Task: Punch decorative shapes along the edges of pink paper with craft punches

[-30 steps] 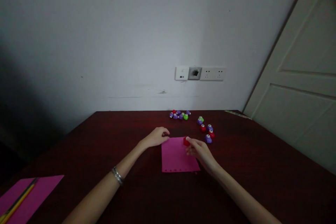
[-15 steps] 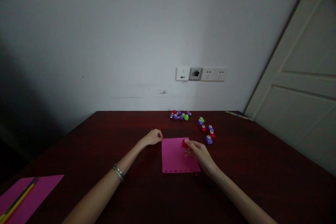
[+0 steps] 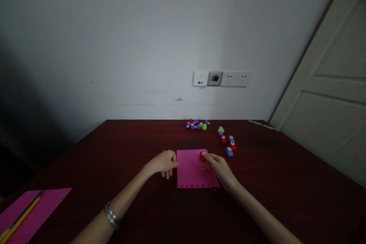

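Observation:
A square sheet of pink paper (image 3: 188,171) with a row of punched holes along its near edge lies on the dark table. My left hand (image 3: 164,163) is at its left edge, thumb and finger closed at the paper's border, the other fingers curled below. Between the thumb and fingertips of my right hand (image 3: 219,167) is a small red toy piece (image 3: 202,157) with a white round top, near the sheet's upper right corner. Whether the piece rests on the paper is hard to tell.
Several purple, red and green toy pieces (image 3: 192,126) cluster at the back; more pieces (image 3: 229,152) lie to the right. At left, pencils (image 3: 21,217) rest on another pink sheet (image 3: 54,200). A thin strip (image 3: 263,125) lies at the back right, below wall sockets (image 3: 234,79).
My left hand has slid from the paper's upper left corner toward me along its left edge. My right hand still holds the red piece at about the same spot.

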A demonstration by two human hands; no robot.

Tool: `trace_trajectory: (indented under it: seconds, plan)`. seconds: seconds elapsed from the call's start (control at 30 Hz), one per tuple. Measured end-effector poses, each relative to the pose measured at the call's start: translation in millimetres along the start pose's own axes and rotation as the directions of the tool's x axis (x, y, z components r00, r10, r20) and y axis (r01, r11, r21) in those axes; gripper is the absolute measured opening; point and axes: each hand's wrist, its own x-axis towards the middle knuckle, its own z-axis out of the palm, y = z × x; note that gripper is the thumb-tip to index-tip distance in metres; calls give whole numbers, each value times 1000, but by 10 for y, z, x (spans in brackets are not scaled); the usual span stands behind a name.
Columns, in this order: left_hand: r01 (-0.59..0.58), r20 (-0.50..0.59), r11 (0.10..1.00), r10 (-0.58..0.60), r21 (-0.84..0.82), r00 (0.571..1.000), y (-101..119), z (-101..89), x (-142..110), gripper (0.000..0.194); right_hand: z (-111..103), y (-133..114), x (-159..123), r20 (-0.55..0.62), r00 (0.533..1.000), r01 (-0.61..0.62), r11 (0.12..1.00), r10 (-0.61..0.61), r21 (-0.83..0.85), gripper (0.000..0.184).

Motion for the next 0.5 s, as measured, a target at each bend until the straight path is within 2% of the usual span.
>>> trace_trajectory:
  seconds: [0.17, 0.33, 0.5]
  plan:
    - [150, 133, 981, -133, -127, 982, 17, 135, -135, 13, 1, 9, 1, 0, 1000, -12, 1000, 12, 17, 31]
    - [144, 190, 960, -100, -238, 977, -58, 170, -119, 15, 6, 8, -3, 6, 1000, -2, 999, 2, 33, 30]
    - [139, 211, 953, -83, -268, 974, -27, 182, -133, 13, 9, 2, -11, 5, 1000, -15, 1000, 15, 22, 31]
